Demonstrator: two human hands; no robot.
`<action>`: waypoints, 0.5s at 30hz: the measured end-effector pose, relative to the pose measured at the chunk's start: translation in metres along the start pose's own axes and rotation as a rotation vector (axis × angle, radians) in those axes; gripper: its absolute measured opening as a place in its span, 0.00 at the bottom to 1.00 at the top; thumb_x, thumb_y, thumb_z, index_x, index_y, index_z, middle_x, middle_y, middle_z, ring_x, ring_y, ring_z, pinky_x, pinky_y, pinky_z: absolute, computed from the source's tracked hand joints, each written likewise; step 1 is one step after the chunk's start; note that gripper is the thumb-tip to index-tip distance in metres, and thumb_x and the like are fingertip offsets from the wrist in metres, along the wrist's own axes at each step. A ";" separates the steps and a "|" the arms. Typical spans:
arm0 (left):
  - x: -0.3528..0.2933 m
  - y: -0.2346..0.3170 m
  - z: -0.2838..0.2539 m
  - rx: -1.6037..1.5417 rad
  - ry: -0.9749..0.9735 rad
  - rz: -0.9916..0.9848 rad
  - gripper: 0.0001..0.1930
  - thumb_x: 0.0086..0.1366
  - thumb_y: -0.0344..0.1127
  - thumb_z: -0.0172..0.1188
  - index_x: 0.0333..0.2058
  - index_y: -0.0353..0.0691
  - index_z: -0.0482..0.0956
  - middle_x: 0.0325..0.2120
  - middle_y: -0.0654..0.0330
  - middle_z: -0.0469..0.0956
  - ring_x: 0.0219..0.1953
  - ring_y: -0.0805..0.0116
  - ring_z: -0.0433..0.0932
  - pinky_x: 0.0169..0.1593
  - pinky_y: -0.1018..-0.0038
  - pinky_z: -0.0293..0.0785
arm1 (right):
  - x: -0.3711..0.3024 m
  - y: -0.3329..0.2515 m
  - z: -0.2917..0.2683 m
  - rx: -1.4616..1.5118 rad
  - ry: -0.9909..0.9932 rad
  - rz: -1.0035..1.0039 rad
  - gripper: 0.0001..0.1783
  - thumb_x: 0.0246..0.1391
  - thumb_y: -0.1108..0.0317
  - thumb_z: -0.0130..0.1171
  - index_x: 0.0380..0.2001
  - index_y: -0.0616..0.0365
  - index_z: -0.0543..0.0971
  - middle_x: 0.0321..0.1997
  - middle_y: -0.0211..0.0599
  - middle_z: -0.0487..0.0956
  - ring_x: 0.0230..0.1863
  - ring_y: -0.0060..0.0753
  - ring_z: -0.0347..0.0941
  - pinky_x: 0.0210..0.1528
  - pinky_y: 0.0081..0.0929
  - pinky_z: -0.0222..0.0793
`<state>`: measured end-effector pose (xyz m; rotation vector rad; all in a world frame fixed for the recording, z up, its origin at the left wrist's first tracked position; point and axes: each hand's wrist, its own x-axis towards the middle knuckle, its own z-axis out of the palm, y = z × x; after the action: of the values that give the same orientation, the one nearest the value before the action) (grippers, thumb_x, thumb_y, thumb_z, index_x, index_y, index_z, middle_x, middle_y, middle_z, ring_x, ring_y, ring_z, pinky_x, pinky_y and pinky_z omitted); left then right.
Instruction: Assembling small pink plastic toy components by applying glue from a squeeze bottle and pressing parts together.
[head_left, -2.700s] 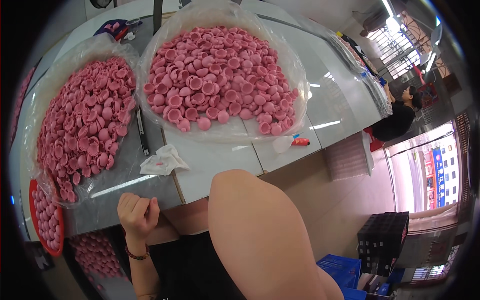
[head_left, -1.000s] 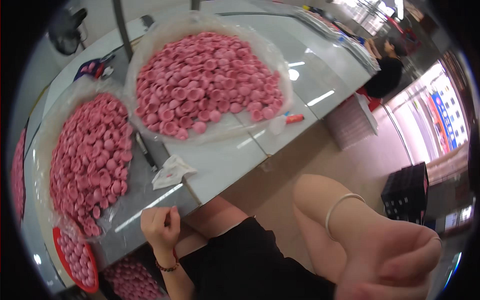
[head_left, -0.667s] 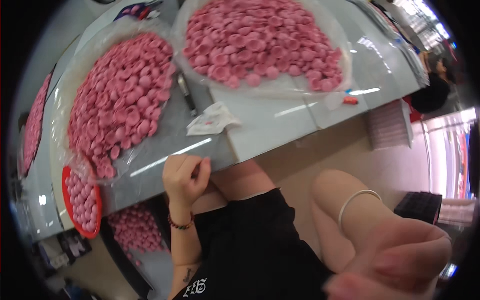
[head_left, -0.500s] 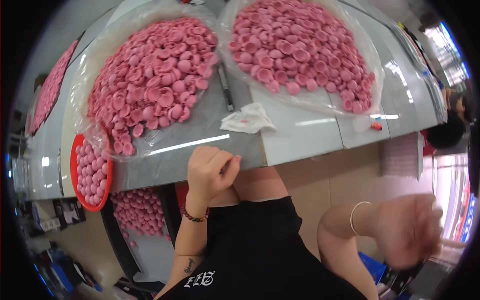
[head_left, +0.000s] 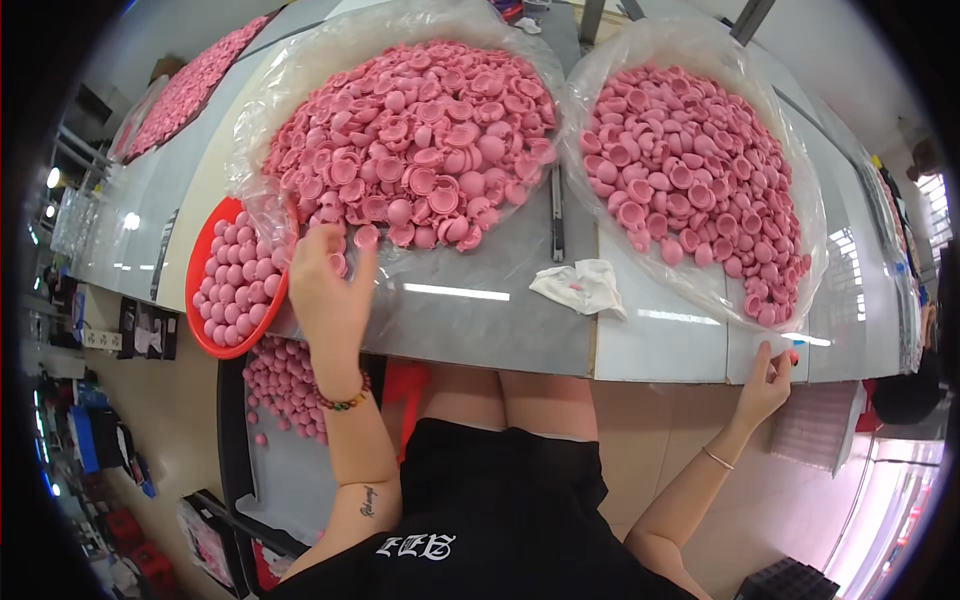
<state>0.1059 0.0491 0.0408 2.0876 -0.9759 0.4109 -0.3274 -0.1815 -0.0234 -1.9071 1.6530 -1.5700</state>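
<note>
Two heaps of pink caps [head_left: 420, 130] fill open bags on the table [head_left: 480, 320]. Left hand [head_left: 325, 290] rests loosely spread at the near heap's edge; right hand [head_left: 765, 385] pinches the table's edge by a small red thing — a careless sweep could knock caps off.

Two clear plastic bags [head_left: 300, 60] [head_left: 800, 230] lie open on the table [head_left: 480, 320], each heaped with pink caps too many to count. One red bowl [head_left: 200, 285] sits at the table's left front edge. One white rag [head_left: 580, 285]. One black pen [head_left: 557, 215]. Two hands [head_left: 325, 290] [head_left: 765, 385].
</note>
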 end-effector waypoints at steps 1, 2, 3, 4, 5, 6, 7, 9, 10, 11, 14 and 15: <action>-0.002 -0.014 -0.007 0.128 0.013 -0.047 0.14 0.49 0.33 0.63 0.34 0.35 0.74 0.27 0.55 0.73 0.31 0.60 0.72 0.36 0.68 0.68 | 0.001 -0.002 0.001 0.012 -0.006 0.001 0.21 0.51 0.63 0.60 0.39 0.73 0.73 0.22 0.22 0.66 0.22 0.14 0.56 0.23 0.15 0.56; -0.003 -0.024 -0.014 0.255 0.025 -0.095 0.14 0.50 0.34 0.64 0.34 0.35 0.74 0.27 0.55 0.73 0.31 0.59 0.72 0.36 0.67 0.68 | 0.001 -0.003 0.000 -0.022 -0.042 0.066 0.19 0.52 0.64 0.59 0.38 0.72 0.73 0.23 0.23 0.67 0.23 0.14 0.57 0.25 0.14 0.56; -0.005 -0.029 -0.016 0.248 0.025 -0.096 0.14 0.50 0.34 0.64 0.34 0.35 0.74 0.27 0.55 0.73 0.31 0.59 0.72 0.36 0.67 0.68 | 0.003 -0.008 -0.004 -0.072 -0.068 0.124 0.18 0.53 0.64 0.58 0.37 0.72 0.73 0.25 0.23 0.68 0.25 0.14 0.57 0.27 0.13 0.57; -0.008 -0.033 -0.017 0.225 -0.033 -0.131 0.14 0.50 0.33 0.63 0.34 0.34 0.73 0.28 0.54 0.73 0.30 0.58 0.72 0.36 0.67 0.68 | 0.004 -0.013 -0.005 -0.077 -0.063 0.119 0.18 0.53 0.64 0.58 0.37 0.72 0.73 0.25 0.23 0.68 0.25 0.14 0.57 0.27 0.13 0.57; -0.011 -0.036 -0.018 0.200 -0.092 -0.164 0.13 0.50 0.33 0.63 0.34 0.34 0.73 0.28 0.54 0.73 0.30 0.57 0.71 0.35 0.66 0.68 | 0.000 -0.021 -0.005 0.122 -0.020 0.116 0.16 0.54 0.64 0.56 0.36 0.70 0.73 0.27 0.26 0.70 0.26 0.15 0.59 0.29 0.14 0.58; -0.011 -0.034 -0.018 0.203 -0.138 -0.150 0.12 0.51 0.32 0.62 0.33 0.35 0.74 0.29 0.54 0.73 0.31 0.56 0.71 0.36 0.66 0.67 | -0.002 -0.032 -0.005 0.321 0.024 0.114 0.14 0.55 0.65 0.54 0.36 0.69 0.72 0.29 0.28 0.71 0.28 0.17 0.62 0.32 0.15 0.59; -0.012 -0.035 -0.017 0.195 -0.143 -0.145 0.12 0.51 0.32 0.62 0.33 0.35 0.74 0.29 0.54 0.73 0.31 0.56 0.71 0.36 0.66 0.67 | -0.004 -0.045 -0.003 0.314 0.032 0.114 0.14 0.55 0.65 0.54 0.36 0.69 0.72 0.29 0.28 0.71 0.28 0.17 0.62 0.32 0.15 0.59; -0.013 -0.038 -0.015 0.248 -0.159 -0.086 0.10 0.51 0.31 0.62 0.33 0.35 0.74 0.30 0.54 0.72 0.33 0.57 0.70 0.38 0.66 0.66 | -0.009 -0.076 0.008 0.542 0.034 0.115 0.13 0.58 0.65 0.48 0.39 0.66 0.70 0.35 0.37 0.74 0.31 0.22 0.66 0.36 0.21 0.63; -0.011 -0.034 -0.016 0.216 -0.136 -0.024 0.09 0.52 0.30 0.61 0.33 0.35 0.74 0.31 0.54 0.73 0.36 0.58 0.71 0.41 0.66 0.65 | -0.013 -0.085 0.007 0.529 0.044 0.112 0.13 0.58 0.65 0.48 0.39 0.66 0.70 0.35 0.37 0.74 0.31 0.22 0.66 0.36 0.21 0.63; -0.011 -0.028 -0.015 0.201 -0.144 -0.018 0.09 0.52 0.30 0.61 0.33 0.35 0.74 0.31 0.54 0.73 0.36 0.58 0.71 0.41 0.66 0.65 | -0.017 -0.092 0.005 0.644 -0.092 0.132 0.14 0.58 0.64 0.45 0.40 0.65 0.70 0.37 0.41 0.74 0.32 0.25 0.68 0.37 0.25 0.64; -0.014 0.015 -0.001 -0.048 0.018 0.157 0.07 0.54 0.26 0.57 0.33 0.36 0.75 0.34 0.55 0.75 0.39 0.56 0.72 0.45 0.65 0.66 | -0.042 -0.123 0.023 1.030 -0.338 0.207 0.19 0.59 0.58 0.43 0.42 0.65 0.67 0.42 0.52 0.74 0.30 0.31 0.70 0.34 0.27 0.66; -0.022 0.038 0.011 -0.197 -0.080 0.206 0.07 0.54 0.25 0.57 0.34 0.37 0.75 0.35 0.54 0.75 0.39 0.55 0.73 0.45 0.65 0.67 | -0.053 -0.141 0.032 1.051 -0.430 0.220 0.20 0.59 0.56 0.44 0.43 0.65 0.66 0.42 0.54 0.74 0.28 0.32 0.71 0.32 0.26 0.67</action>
<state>0.0626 0.0360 0.0409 1.8456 -1.2334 0.3226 -0.2066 -0.1023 0.0297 -1.2814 0.5947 -1.3627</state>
